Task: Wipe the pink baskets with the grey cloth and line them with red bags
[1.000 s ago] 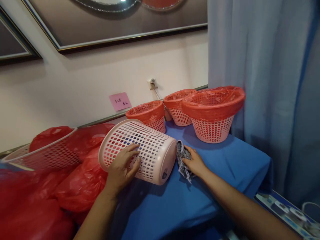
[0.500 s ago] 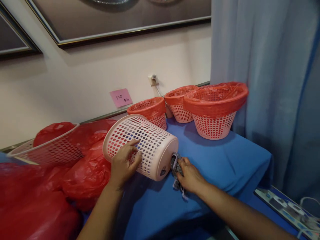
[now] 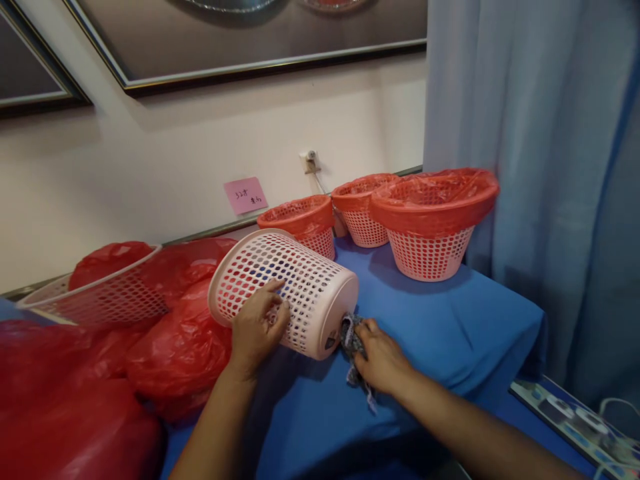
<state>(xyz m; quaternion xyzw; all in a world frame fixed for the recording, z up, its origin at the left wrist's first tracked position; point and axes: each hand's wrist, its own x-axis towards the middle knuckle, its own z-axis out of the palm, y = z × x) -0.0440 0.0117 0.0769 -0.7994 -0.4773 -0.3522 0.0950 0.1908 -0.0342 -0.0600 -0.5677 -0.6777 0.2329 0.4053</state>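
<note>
A pale pink perforated basket (image 3: 305,287) lies on its side on the blue-covered table (image 3: 450,327), its open mouth facing left. My left hand (image 3: 257,330) rests on its side wall with fingers curled against the holes. My right hand (image 3: 381,357) is closed on a grey patterned cloth (image 3: 351,341), pressing it against the basket's round base. Part of the cloth trails below my hand.
Three pink baskets lined with red bags (image 3: 433,213) stand at the back of the table. Loose red plastic bags (image 3: 170,353) and another unlined basket (image 3: 95,300) lie at the left. A blue curtain (image 3: 540,133) hangs at the right, with a power strip (image 3: 575,417) below it.
My right hand has brought the cloth left and down against the basket's base. My left hand has stayed on the basket's side.
</note>
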